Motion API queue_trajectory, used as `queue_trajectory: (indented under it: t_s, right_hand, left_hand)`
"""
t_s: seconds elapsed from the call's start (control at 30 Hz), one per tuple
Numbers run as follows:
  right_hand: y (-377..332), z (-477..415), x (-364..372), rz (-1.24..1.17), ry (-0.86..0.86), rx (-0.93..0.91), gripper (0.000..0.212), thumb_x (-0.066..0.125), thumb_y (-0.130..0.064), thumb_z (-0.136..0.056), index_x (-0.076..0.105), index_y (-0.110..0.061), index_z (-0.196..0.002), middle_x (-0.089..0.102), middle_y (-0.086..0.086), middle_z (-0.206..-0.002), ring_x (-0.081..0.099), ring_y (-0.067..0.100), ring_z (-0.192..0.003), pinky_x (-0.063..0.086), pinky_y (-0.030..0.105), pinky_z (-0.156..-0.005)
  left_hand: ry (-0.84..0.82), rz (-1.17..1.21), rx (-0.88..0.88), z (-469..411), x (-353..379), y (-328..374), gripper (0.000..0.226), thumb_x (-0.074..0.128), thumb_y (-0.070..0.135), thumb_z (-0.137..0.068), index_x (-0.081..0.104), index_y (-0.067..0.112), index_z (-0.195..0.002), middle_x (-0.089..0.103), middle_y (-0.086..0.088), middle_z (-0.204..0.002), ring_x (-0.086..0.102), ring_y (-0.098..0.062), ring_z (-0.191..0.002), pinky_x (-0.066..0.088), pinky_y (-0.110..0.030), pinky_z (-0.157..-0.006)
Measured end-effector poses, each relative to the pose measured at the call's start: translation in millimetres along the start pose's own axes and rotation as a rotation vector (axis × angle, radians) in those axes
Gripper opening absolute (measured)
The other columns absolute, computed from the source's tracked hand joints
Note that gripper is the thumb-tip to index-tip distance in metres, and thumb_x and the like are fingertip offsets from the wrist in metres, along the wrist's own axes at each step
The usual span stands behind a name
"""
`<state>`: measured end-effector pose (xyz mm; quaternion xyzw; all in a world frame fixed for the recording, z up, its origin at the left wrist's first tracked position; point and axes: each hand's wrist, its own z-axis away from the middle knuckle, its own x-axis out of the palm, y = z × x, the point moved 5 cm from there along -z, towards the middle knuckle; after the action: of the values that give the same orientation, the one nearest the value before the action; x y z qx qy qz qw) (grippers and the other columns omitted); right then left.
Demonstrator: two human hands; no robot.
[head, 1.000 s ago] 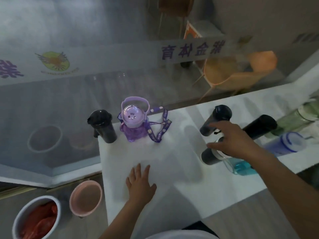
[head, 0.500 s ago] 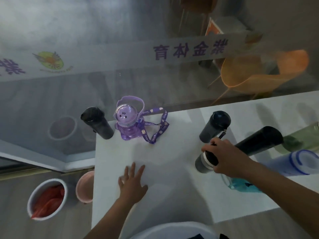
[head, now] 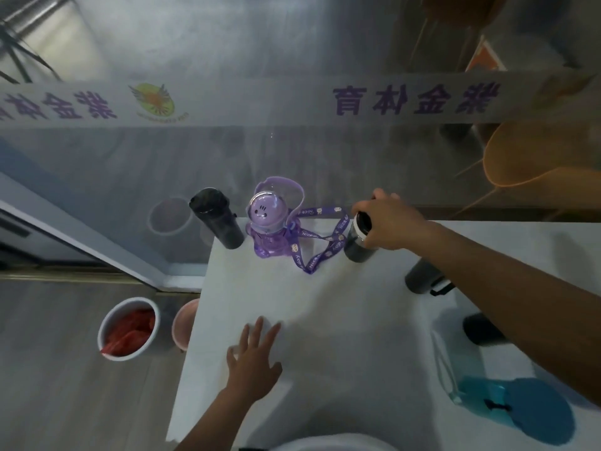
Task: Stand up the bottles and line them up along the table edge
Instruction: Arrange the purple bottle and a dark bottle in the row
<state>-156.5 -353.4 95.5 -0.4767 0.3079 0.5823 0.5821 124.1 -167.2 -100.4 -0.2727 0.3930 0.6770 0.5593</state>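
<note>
On the white table, a black bottle and a purple bear-faced bottle with a lanyard stand upright at the far edge. My right hand grips the top of a dark bottle with a white ring, upright beside the lanyard. My left hand rests flat on the table, fingers spread. Under my right forearm lie another dark bottle and a black bottle. A blue bottle sits near the front right.
A glass wall with a lettered band runs just behind the table's far edge. On the floor to the left stand a white bucket with red contents and a pink bucket. An orange chair shows behind the glass.
My right hand has carried the white-ringed dark bottle from the right side of the table to the far edge next to the purple bottle. My left hand stayed flat on the table.
</note>
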Motion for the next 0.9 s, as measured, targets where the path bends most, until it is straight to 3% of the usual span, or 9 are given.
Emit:
queue_trajectory:
  t_s: [0.2, 0.37, 0.6, 0.9]
  right_hand:
    - [-2.8, -40.2, -2.1, -0.005, 0.003, 0.047, 0.055, 0.074, -0.035, -0.068, 0.054, -0.026, -0.118, 0.042, 0.007, -0.114, 0.042, 0.033, -0.112, 0.048, 0.042, -0.087]
    - [-20.2, -52.7, -3.7, -0.044, -0.005, 0.039, 0.061, 0.075, -0.037, -0.068, 0.053, -0.024, -0.123, 0.043, 0.009, -0.118, 0.042, 0.036, -0.115, 0.048, 0.043, -0.087]
    - [-53.1, -61.7, 3.2, -0.044, 0.011, 0.008, 0.064, 0.076, -0.038, -0.071, 0.051, -0.023, -0.128, 0.043, 0.011, -0.123, 0.041, 0.036, -0.115, 0.037, 0.035, -0.081]
    - [-55.9, -62.3, 4.3, -0.059, -0.008, 0.088, 0.065, 0.076, -0.038, -0.069, 0.051, -0.024, -0.128, 0.042, 0.009, -0.12, 0.039, 0.037, -0.118, 0.048, 0.044, -0.09]
  left_hand:
    - [-0.031, -0.023, 0.023, 9.5, 2.2, -12.6, 0.082, 0.053, 0.044, -0.089, -0.004, 0.054, -0.147, -0.016, 0.012, -0.161, -0.01, -0.019, -0.15, 0.015, -0.053, -0.116]
    - [-0.03, -0.028, 0.037, 10.3, -0.8, -14.1, 0.077, 0.052, 0.047, -0.091, -0.001, 0.054, -0.148, -0.014, 0.013, -0.161, -0.011, -0.018, -0.15, 0.009, -0.058, -0.116]
    - [-0.053, -0.036, 0.059, 8.9, 0.1, -19.7, 0.079, 0.053, 0.051, -0.089, 0.0, 0.052, -0.148, -0.017, 0.012, -0.161, -0.013, -0.02, -0.149, 0.007, -0.057, -0.116]
    - [-0.091, -0.038, 0.081, 9.0, -3.1, -22.3, 0.08, 0.053, 0.048, -0.089, 0.0, 0.052, -0.148, -0.019, 0.013, -0.16, -0.014, -0.019, -0.149, 0.007, -0.057, -0.116]
